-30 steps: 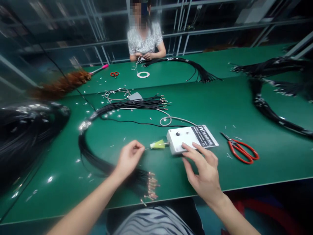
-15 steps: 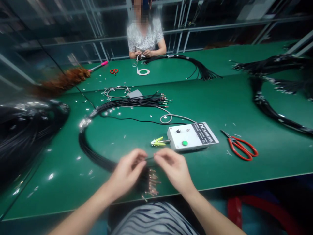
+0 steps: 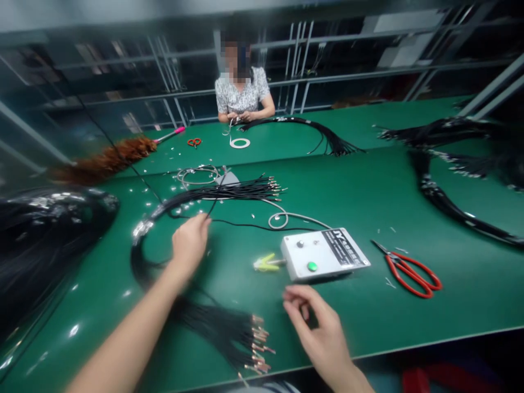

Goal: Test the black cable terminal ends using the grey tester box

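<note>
My left hand (image 3: 190, 240) is closed on a thin black wire (image 3: 212, 207), whose end sticks up past the fingers toward the far wire ends. My right hand (image 3: 317, 325) is empty, its fingers loosely curled and apart, just in front of a white control box (image 3: 323, 254) with a green button. A yellow clip (image 3: 268, 263) sits on the rod at the box's left side. Below my left forearm, a bundle of black wires (image 3: 216, 325) fans out to bare copper-coloured ends. This bundle curves round at the left, bound with clear tape (image 3: 143, 226), to a second fan of ends (image 3: 254, 188).
Red-handled scissors (image 3: 413, 273) lie right of the box. More black wire bundles lie at the left (image 3: 49, 234) and right (image 3: 454, 204). Across the green table (image 3: 347, 196), a co-worker (image 3: 241, 98) handles white tape beside a tape roll (image 3: 239, 143). A brown duster (image 3: 118, 158) lies back left.
My hands have parted. The left moved up and forward with a wire; the right moved right and down, off the wire. The view has tilted up.
</note>
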Motion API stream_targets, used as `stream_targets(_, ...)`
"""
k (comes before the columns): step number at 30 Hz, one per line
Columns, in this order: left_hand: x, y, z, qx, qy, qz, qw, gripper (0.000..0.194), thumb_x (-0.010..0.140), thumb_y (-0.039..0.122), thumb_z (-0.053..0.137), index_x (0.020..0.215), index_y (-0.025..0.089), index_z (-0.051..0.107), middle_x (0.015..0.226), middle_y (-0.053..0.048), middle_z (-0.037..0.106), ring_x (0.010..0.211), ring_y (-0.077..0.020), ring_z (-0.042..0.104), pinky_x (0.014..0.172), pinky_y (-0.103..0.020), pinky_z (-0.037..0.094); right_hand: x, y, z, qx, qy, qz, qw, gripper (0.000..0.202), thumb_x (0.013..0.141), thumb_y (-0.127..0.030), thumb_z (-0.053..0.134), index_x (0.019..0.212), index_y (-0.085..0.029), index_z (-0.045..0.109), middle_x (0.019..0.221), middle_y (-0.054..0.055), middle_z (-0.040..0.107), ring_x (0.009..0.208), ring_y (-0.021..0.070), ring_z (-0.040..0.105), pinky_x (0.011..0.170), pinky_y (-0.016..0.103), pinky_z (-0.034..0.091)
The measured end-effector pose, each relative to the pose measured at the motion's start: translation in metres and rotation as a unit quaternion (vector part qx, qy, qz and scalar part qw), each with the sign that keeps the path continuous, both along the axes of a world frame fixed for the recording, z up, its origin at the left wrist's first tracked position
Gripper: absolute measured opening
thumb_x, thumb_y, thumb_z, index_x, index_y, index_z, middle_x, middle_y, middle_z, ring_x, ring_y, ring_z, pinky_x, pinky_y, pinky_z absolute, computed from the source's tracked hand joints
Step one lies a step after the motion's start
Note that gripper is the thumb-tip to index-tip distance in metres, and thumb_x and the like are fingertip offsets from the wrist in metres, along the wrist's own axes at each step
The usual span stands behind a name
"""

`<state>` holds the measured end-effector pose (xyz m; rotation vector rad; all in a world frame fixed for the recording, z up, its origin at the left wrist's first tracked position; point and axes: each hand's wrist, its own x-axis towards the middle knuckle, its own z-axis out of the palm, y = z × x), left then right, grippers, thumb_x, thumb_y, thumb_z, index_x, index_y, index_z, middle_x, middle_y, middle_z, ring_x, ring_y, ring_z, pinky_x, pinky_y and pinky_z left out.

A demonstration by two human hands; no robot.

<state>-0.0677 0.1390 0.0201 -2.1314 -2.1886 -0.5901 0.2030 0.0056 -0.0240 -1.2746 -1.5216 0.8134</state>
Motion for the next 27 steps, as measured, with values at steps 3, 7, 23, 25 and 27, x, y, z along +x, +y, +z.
stream_targets(3,0.003,0.032,-0.009,0.006,-0.02,0.004,1.0,0.033,0.103,0.025,0.034,0.126,0.009,0.051,0.107,-0.015,0.066,0.089,-0.0241,0.064,0.072,-0.031,0.041,0.004,-0.003,-0.016,-0.034,-0.043,0.031,0.998,0.028,0.094,-0.026,0.056,0.122,-0.025,0.054,0.093,0.003,0.069,0.067,0.0122,0.061,0.06,0.023,0.049)
stream_targets(7,0.007,0.038,-0.016,-0.008,-0.044,-0.016,0.999,0.039,0.1,0.021,0.036,0.134,0.002,0.04,0.114,-0.023,0.058,0.088,-0.0277,0.065,0.072,-0.036,0.045,0.004,0.002,-0.02,-0.052,-0.05,0.051,0.996,0.027,0.096,-0.03,0.053,0.122,-0.024,0.053,0.092,0.004,0.069,0.067,0.0126,0.063,0.059,0.022,0.049)
stream_targets(23,0.017,-0.111,0.034,-0.293,0.095,-0.296,0.904,0.035,0.066,-0.002,0.048,0.093,0.018,0.059,0.104,-0.011,0.063,0.1,-0.0299,0.058,0.098,-0.053,0.041,0.007,0.006,-0.018,-0.028,-0.084,0.073,0.993,0.018,0.093,-0.037,0.056,0.1,-0.023,0.065,0.078,0.001,0.068,0.061,0.0139,0.06,0.058,0.023,0.047)
stream_targets(25,0.011,-0.104,0.03,-0.295,0.069,-0.3,0.904,0.03,0.072,-0.001,0.044,0.09,0.018,0.059,0.098,-0.009,0.063,0.094,-0.027,0.059,0.09,-0.045,0.047,0.007,0.005,-0.016,-0.021,-0.092,0.078,0.993,0.018,0.094,-0.037,0.054,0.099,-0.023,0.065,0.081,0.002,0.069,0.064,0.0141,0.061,0.06,0.023,0.048)
stream_targets(27,0.005,-0.099,0.028,-0.3,0.029,-0.306,0.903,0.027,0.077,0.001,0.042,0.089,0.019,0.059,0.096,-0.009,0.061,0.088,-0.0236,0.059,0.081,-0.037,0.049,0.006,0.003,-0.013,-0.023,-0.093,0.08,0.992,0.018,0.095,-0.036,0.053,0.098,-0.023,0.065,0.084,0.002,0.069,0.067,0.0146,0.062,0.063,0.024,0.048)
